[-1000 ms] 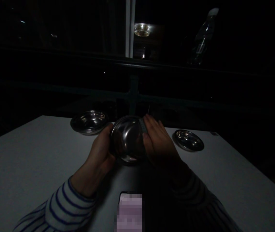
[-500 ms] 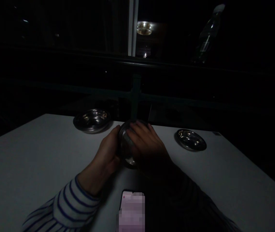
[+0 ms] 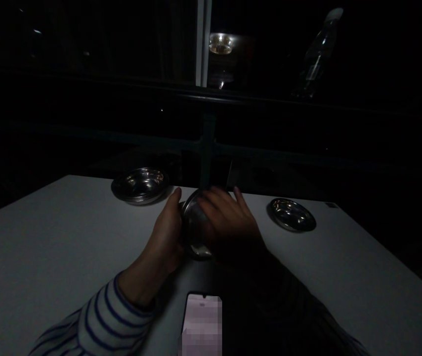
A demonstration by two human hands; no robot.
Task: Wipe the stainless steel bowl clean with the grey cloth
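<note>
A round stainless steel bowl (image 3: pixel 196 230) stands tilted on its edge between my hands, close above the white table, its inside facing my right hand. My left hand (image 3: pixel 164 235) grips the bowl's left side, with the thumb up near the rim. My right hand (image 3: pixel 226 217) lies over the bowl's far side, its fingers spread across the rim. Part of the bowl is hidden behind my fingers. A second steel bowl (image 3: pixel 140 185) sits just beyond my left hand, and a shallower steel dish (image 3: pixel 291 214) sits to the right of my right hand.
A phone (image 3: pixel 200 321) with a blurred screen lies on the white table (image 3: pixel 48 252), close to my body. The table's far edge runs just behind the bowls. Beyond it are a dark railing (image 3: pixel 206 148) and a plastic bottle (image 3: pixel 316 54) in the dimness.
The held bowl has turned from showing its inside toward me to standing nearly edge-on, and it sits lower. My right hand has moved over its far side.
</note>
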